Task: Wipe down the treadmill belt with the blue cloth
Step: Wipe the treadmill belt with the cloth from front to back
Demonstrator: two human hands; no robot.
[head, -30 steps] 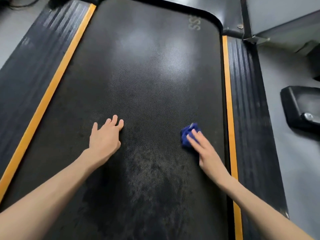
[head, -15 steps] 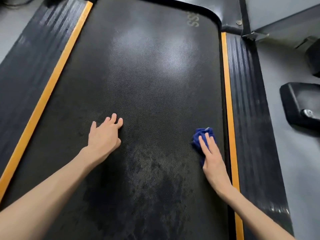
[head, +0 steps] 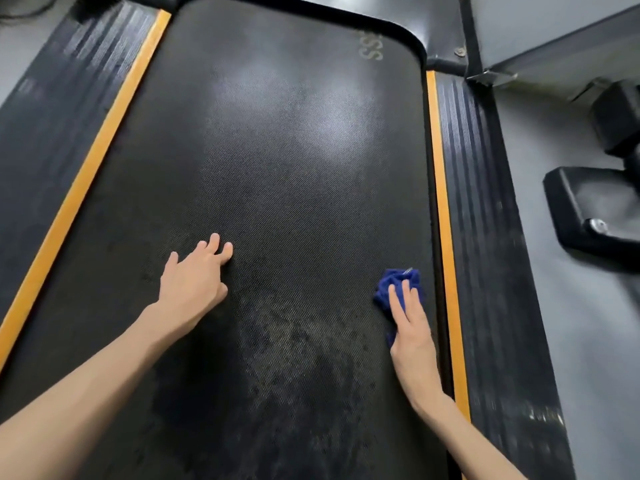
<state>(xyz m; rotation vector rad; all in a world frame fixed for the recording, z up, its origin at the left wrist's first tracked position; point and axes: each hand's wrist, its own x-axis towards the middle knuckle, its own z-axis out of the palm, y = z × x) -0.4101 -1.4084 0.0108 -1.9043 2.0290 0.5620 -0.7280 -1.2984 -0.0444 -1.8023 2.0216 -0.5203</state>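
Observation:
The black textured treadmill belt point(head: 284, 161) fills the middle of the view, with damp dark patches in its near half. A crumpled blue cloth point(head: 394, 284) lies on the belt close to its right edge. My right hand point(head: 410, 327) presses flat on the cloth, fingers straight and pointing away from me, so only the cloth's far end and left side show. My left hand point(head: 194, 285) rests palm down on the belt left of centre, fingers slightly apart, holding nothing.
Orange strips point(head: 446, 237) point(head: 79, 188) run along both sides of the belt, with ribbed black side rails point(head: 485, 237) outside them. A black equipment foot point(head: 595, 209) sits on the grey floor to the right. A metal upright point(head: 471, 36) stands at the far right corner.
My right hand slid the blue cloth rightward and slightly toward me, from mid-right of the belt to its right edge. My left hand has stayed in place.

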